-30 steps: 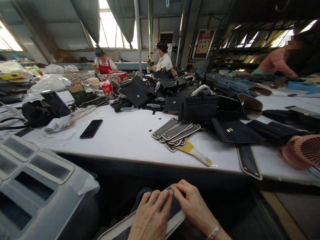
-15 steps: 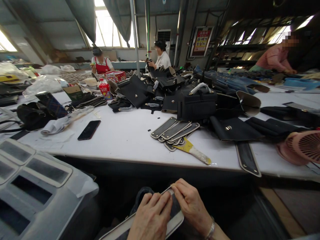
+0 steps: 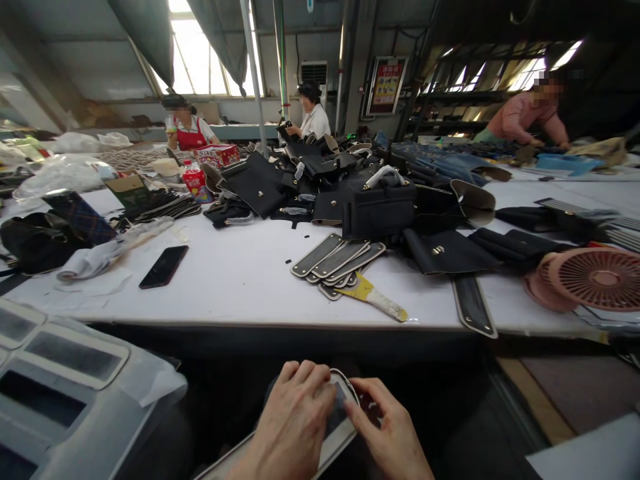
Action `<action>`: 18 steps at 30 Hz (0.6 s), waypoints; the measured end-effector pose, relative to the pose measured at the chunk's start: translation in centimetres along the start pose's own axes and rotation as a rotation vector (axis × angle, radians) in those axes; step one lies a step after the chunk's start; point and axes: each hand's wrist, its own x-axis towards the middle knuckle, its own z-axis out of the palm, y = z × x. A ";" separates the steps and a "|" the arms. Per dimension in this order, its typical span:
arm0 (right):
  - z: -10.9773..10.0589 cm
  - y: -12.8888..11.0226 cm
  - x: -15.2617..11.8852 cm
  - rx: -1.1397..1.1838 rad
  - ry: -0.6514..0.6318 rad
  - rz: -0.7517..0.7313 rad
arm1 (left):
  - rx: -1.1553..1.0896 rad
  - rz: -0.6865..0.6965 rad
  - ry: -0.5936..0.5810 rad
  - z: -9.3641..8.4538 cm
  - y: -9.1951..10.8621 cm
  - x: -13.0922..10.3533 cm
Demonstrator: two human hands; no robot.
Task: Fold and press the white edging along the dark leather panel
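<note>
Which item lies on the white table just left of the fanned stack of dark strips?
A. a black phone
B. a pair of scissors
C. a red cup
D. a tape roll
A: a black phone lies flat on the white table, left of the fanned strips.

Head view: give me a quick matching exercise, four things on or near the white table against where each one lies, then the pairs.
Things:
1. phone
2. pink fan
3. red bottle
4. light-edged strip

Places:
A. right end of the table
B. far left, beside a cardboard box
C. under both hands, left hand and right hand
D. flat, left of the strip stack

Pairs: 1-D, 2-A, 3-B, 4-C
</note>
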 end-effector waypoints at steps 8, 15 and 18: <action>1.2 0.5 -0.8 0.019 0.115 -0.070 | -0.196 -0.054 0.021 -0.6 -0.8 2.2; 1.6 0.3 -0.6 0.089 0.158 -0.052 | -0.503 -0.134 -0.080 -0.3 -2.4 5.3; 1.2 -0.1 -0.1 0.075 0.145 -0.046 | -0.552 -0.146 -0.163 0.1 -3.1 6.2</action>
